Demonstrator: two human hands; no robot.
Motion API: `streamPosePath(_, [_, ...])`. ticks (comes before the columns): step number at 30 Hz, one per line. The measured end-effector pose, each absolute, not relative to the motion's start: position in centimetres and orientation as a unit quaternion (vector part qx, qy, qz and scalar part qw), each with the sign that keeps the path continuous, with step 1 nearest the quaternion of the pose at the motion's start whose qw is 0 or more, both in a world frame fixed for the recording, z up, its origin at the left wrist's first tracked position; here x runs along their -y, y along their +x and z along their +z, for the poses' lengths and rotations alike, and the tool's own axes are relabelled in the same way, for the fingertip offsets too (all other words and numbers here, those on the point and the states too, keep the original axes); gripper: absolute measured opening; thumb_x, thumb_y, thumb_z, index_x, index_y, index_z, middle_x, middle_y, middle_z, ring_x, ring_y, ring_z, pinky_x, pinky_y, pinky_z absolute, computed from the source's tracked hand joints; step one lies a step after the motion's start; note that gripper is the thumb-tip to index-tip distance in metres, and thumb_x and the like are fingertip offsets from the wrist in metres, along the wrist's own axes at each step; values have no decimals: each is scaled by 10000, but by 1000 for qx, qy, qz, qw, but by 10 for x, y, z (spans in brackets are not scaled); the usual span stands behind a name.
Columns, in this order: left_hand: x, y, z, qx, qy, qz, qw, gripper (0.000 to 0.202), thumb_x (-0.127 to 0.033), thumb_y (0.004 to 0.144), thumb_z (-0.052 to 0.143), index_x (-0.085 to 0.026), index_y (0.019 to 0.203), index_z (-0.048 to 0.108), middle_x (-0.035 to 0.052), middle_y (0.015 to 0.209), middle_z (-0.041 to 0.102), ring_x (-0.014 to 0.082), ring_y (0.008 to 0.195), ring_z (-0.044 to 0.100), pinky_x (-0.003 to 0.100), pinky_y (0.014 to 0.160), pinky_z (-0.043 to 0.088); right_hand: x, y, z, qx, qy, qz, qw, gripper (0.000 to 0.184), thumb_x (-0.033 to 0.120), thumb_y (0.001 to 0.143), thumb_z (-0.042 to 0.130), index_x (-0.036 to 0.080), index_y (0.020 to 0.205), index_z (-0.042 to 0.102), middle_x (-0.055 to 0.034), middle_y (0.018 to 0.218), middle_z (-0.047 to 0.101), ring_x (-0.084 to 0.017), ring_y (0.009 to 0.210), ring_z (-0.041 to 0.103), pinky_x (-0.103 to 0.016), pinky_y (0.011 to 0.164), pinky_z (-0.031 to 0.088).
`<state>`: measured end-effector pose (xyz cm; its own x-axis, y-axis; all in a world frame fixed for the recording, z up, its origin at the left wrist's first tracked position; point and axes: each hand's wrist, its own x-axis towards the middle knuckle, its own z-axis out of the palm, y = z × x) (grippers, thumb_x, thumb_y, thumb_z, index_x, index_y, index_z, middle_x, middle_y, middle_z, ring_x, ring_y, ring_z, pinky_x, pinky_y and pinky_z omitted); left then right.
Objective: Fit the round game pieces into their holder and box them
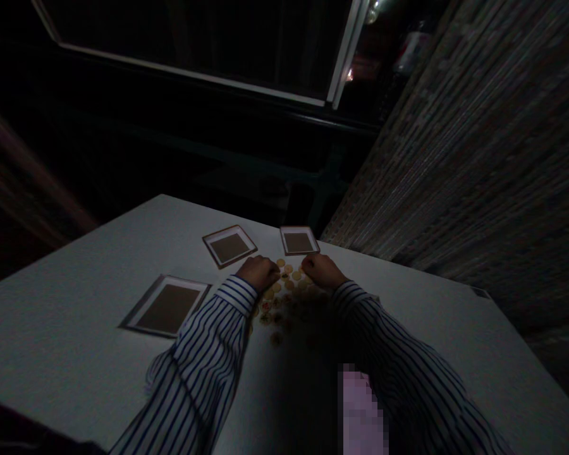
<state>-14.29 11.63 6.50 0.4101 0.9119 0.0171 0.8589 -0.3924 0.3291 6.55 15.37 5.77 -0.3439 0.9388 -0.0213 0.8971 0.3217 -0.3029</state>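
Many round, flat wooden game pieces (289, 285) lie spread on the white table between my hands, some with dark or red markings like Chinese chess pieces. My left hand (260, 272) rests at the left side of the spread, its fingers curled together at the pieces. At the far right side my right hand (325, 272) is closed, knuckles up, beside the pieces and just in front of a small box. What either set of fingers holds, if anything, is too dark and small to make out. Shadow covers the nearer pieces.
Three shallow box-like trays with brown bottoms lie around: a large tray (203, 289) by my left forearm, a middle tray (212, 238), and a small tray (283, 237) at the back edge. The white table (408, 316) ends near a string curtain (455, 139) on the right.
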Motion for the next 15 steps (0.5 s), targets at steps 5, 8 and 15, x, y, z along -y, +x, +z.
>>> streamPosePath(5, [-116, -148, 69, -534, 809, 159, 189, 319, -377, 797, 476, -205, 940, 704, 73, 936, 704, 211, 899, 621, 265, 804, 434, -154, 66, 57, 809, -570, 120, 76, 187, 269, 783, 538, 175, 895, 655, -62, 900, 686, -164, 836, 609, -221, 684, 375])
streamPosePath(8, [-118, -151, 69, -533, 779, 218, 247, 353, -410, 796, 476, -190, 966, 694, 61, 947, 704, 203, 883, 626, 262, 797, 445, -153, 66, 60, 811, -568, 109, 87, 198, 263, 793, 515, 177, 909, 650, -58, 915, 684, -166, 848, 605, -226, 701, 375])
streamPosePath(15, [-122, -154, 77, -516, 675, 371, 375, 408, -455, 756, 546, -138, 978, 676, 63, 980, 696, 206, 923, 611, 291, 848, 444, -145, 59, 81, 822, -545, 87, 142, 245, 227, 839, 427, 181, 952, 639, -50, 980, 666, -154, 904, 582, -231, 780, 373])
